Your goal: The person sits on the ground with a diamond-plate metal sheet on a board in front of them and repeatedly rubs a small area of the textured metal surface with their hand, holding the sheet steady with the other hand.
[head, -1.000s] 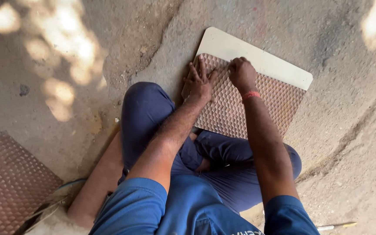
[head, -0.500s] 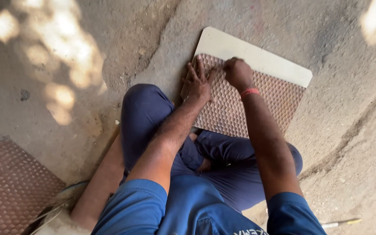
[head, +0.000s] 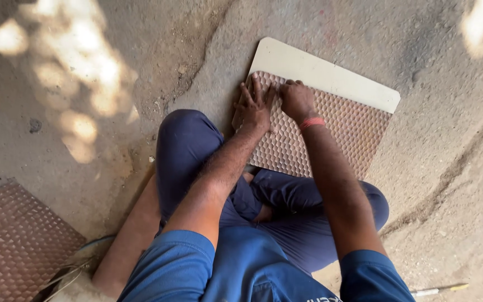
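Note:
A brown textured mat (head: 331, 134) with a raised hexagon pattern lies on a cream-coloured flat board (head: 320, 72) on the concrete floor in front of me. My left hand (head: 254, 105) lies flat with fingers spread on the mat's near-left corner. My right hand (head: 297, 99) is closed in a loose fist and presses on the mat's top edge beside the left hand; a red band circles its wrist. Whether the fist holds a small tool is hidden. I sit cross-legged in dark blue trousers.
Another brown patterned mat (head: 18, 246) lies at the lower left. A wooden plank (head: 127, 246) runs beside my left leg, with thin wires near its end. A slim pen-like tool (head: 437, 289) rests on the floor at the lower right. Rough concrete surrounds everything.
My right hand has shifted slightly left along the mat's top edge, closer to the left hand. The left hand stays flat in the same spot.

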